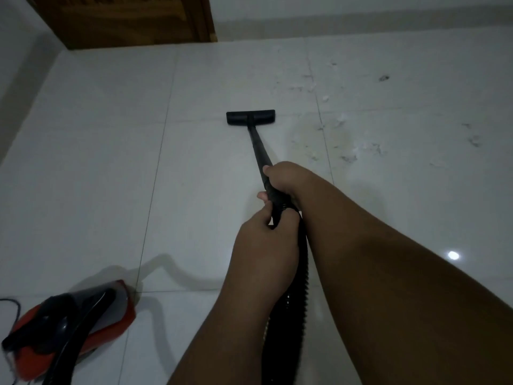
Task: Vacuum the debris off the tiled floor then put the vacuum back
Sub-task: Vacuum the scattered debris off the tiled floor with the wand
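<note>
Head view — hands (pixel 263 240) (pixel 283 179) grip wand (pixel 256 145) — nozzle (pixel 250 118) ahead.

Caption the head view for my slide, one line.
Left hand and right hand grip the vacuum wand, its nozzle on the tiled floor left of the debris; red canister at lower left.

Our right hand (pixel 286 179) and left hand (pixel 263 243) cover the upper end of the wand (pixel 256 145). Our forearms hide much of the hose (pixel 302 276), which leaves the bottom edge. The cord (pixel 14 303) is cut at the left edge, the door (pixel 125 20) at the top. We cannot tell what the debris (pixel 341 120) is.
</note>
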